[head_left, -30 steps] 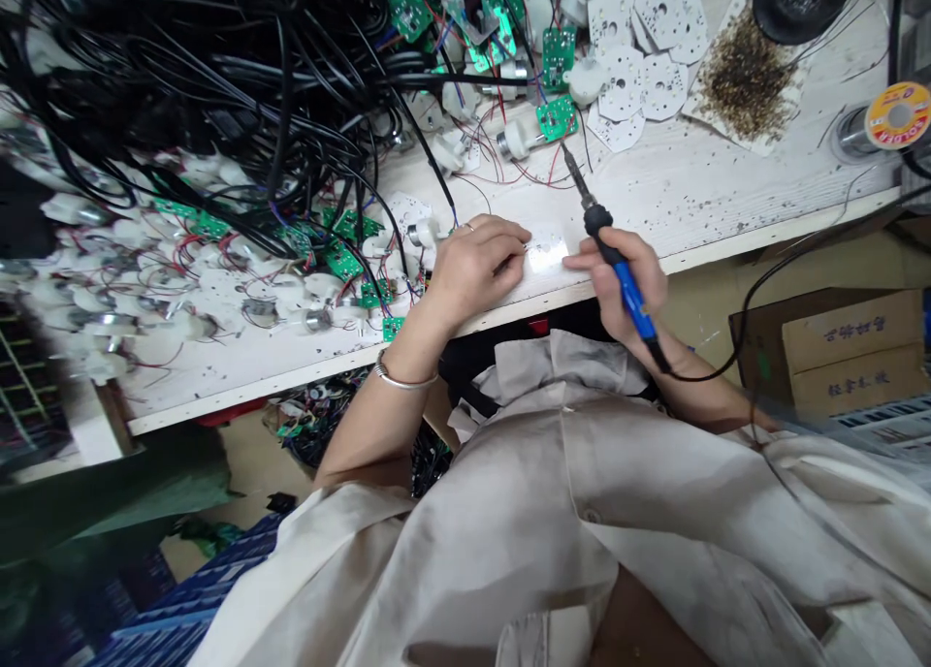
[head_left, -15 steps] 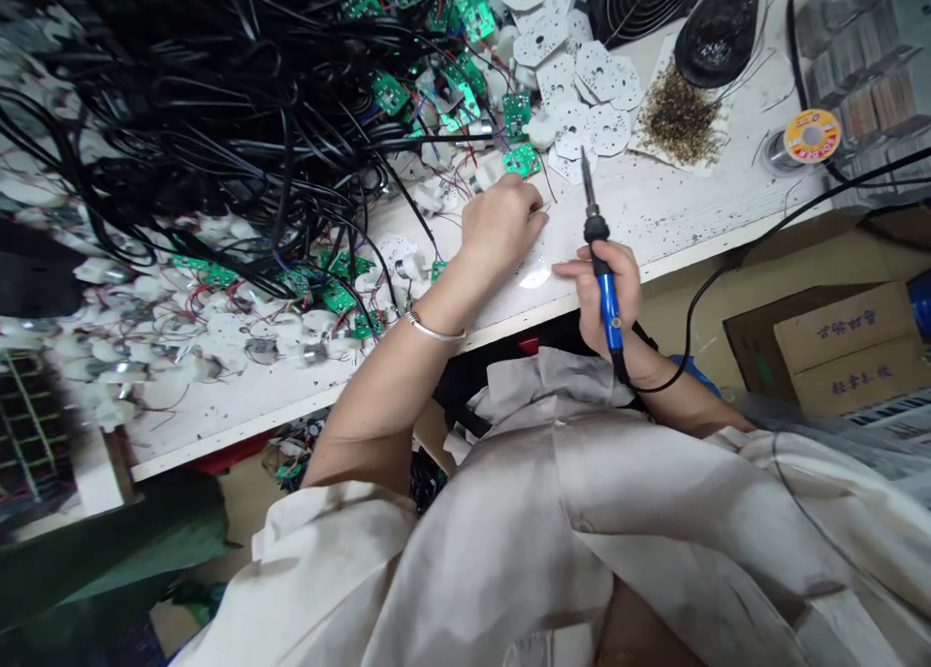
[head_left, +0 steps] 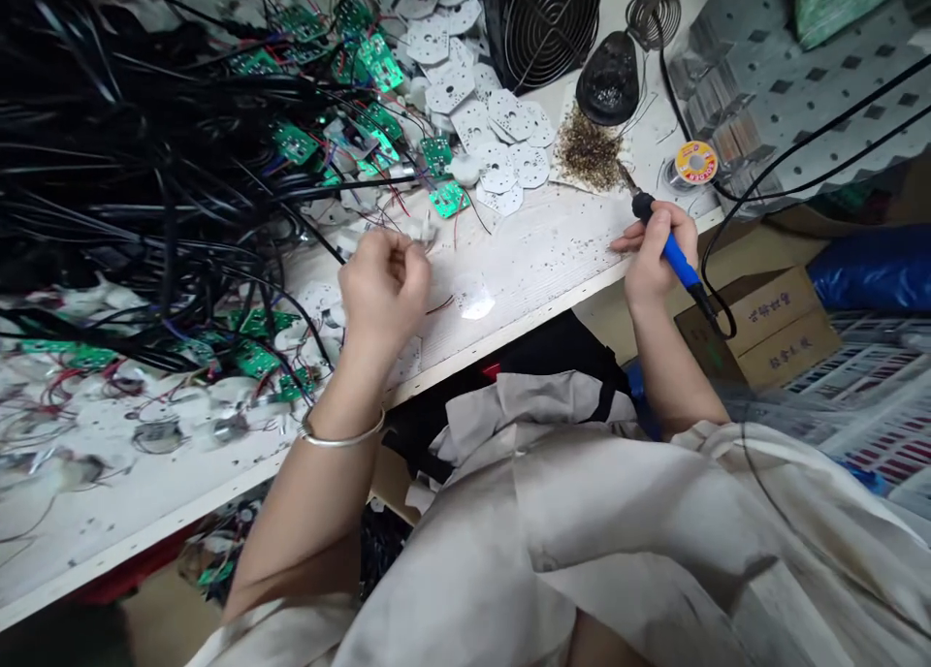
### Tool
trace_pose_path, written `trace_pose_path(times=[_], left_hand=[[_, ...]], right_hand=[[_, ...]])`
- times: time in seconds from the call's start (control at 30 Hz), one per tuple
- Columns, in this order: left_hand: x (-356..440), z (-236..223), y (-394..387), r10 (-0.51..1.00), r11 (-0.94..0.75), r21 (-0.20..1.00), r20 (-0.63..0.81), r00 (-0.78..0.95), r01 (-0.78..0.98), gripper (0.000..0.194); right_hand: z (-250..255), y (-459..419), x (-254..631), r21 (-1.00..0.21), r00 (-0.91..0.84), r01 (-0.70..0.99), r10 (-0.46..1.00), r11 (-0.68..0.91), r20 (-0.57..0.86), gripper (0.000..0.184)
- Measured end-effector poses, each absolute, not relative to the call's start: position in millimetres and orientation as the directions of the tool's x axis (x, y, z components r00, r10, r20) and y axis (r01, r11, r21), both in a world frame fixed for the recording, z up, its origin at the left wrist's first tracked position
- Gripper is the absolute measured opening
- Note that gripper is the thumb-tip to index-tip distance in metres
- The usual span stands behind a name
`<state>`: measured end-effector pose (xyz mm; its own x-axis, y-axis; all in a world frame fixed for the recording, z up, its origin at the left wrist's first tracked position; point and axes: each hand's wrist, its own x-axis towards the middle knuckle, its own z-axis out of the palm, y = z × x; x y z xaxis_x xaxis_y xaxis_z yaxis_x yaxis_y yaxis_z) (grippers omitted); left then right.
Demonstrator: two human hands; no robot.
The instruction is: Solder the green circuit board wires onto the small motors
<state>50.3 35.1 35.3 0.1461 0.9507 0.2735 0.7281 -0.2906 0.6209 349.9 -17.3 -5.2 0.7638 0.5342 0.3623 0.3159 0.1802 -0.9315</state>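
My right hand (head_left: 655, 250) is shut around a blue-handled soldering iron (head_left: 673, 257), its tip close to a pile of brass wool shavings (head_left: 586, 151) on a paper sheet. My left hand (head_left: 385, 289) hangs above the bench with its fingers bunched, and their tips are hidden, so any small item in them cannot be seen. Nearest to it is a white motor unit (head_left: 423, 229) with thin wires. A white perforated disc (head_left: 472, 297) lies flat on the bench between my hands. Just beyond are green circuit boards (head_left: 447, 199) and a heap of white perforated discs (head_left: 501, 143).
A tangle of black cables (head_left: 145, 163) fills the left of the white bench (head_left: 538, 250). A wire-guarded fan (head_left: 542, 22), a black holder (head_left: 609, 78) and a solder spool (head_left: 694, 163) stand at the back. Past the front edge is a cardboard box (head_left: 756, 328).
The view has swung, moving the bench leftward. My right hand has carried the iron away from the disc toward the brass shavings. My left hand has moved off the disc, its fingers bunching together.
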Motion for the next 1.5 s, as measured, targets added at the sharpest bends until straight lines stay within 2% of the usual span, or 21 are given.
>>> trace_pose_path(times=[0.1,0.23,0.47,0.7,0.83,0.93,1.0,1.23,1.5], left_hand=[[41,39,23,0.903,-0.364,0.607,0.415,0.109,0.706,0.011],[33,40,5,0.812,-0.526,0.505,0.537,0.228,0.685,0.013],[26,25,-14,0.753,-0.649,0.464,0.509,0.418,0.603,0.005],[36,8,-24,0.750,-0.647,0.443,0.517,0.413,0.620,0.010],[37,6,-25,0.800,-0.592,0.487,0.450,0.397,0.642,0.010],[37,7,-24,0.850,-0.525,0.515,0.354,0.390,0.678,0.011],[37,8,-23,0.857,-0.515,0.515,0.331,0.395,0.685,0.011],[42,5,-22,0.831,-0.548,0.452,0.390,0.396,0.704,0.012],[42,9,-20,0.874,-0.486,0.474,0.273,0.402,0.734,0.016]], right_hand=[[-5,-11,351,-0.938,0.779,0.304,0.523,0.167,0.345,0.052],[-6,-10,350,-0.931,0.760,0.332,0.541,0.151,0.359,0.052],[-12,-8,357,-0.915,0.730,0.377,0.562,0.144,0.389,0.050],[-3,-19,345,-0.906,0.702,0.320,0.572,0.278,0.423,0.038],[9,-46,299,-0.932,0.564,0.187,0.743,0.310,0.360,0.034],[14,-65,269,-0.963,0.394,0.057,0.880,0.264,0.265,0.032],[14,-71,259,-0.973,0.310,0.032,0.924,0.227,0.225,0.030],[12,-70,263,-0.981,0.295,0.050,0.935,0.189,0.195,0.030],[7,-68,262,-0.968,0.272,0.199,0.941,0.150,0.202,0.040]])
